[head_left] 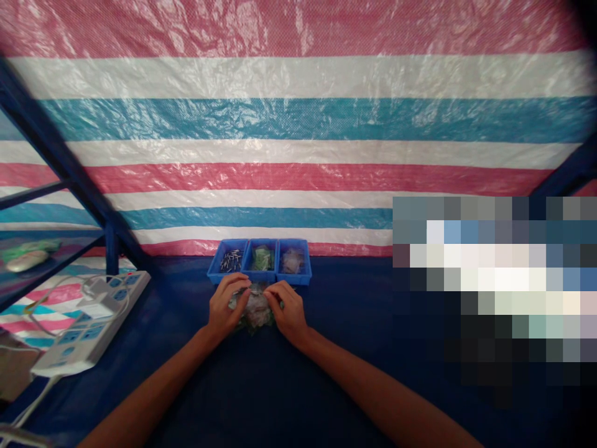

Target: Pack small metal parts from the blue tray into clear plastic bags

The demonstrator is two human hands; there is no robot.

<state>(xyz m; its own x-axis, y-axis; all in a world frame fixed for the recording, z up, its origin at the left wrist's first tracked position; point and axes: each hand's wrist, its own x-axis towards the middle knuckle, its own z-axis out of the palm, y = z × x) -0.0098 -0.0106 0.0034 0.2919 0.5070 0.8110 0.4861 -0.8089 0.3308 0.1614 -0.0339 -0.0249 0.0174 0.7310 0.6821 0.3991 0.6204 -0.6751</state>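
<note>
In the head view, the heap [256, 311] of small, clear and greenish packets sits on the dark surface [224, 392], between the two hands and just in front of three blue bins. The left hand [228, 303] arches over its left edge, thumb and fingers curved inward; the right hand [288, 308] mirrors it opposite, fingertips bent down. This placement appears to keep the heap gathered and within reach of both. Whether either grip is clamped on a packet cannot be determined at this scale. The left bin [221, 275] contains metal pins [231, 261], the middle bin [261, 274] green packets [262, 257], the right bin [296, 280] pale packets [292, 261]; the partitioning presumably prevents mixing, and the position permits a short reach. A power strip [93, 330] lies well apart at left, evidently clear of the working area. A striped sheet [298, 118] hangs behind, probably as a screen.
</note>
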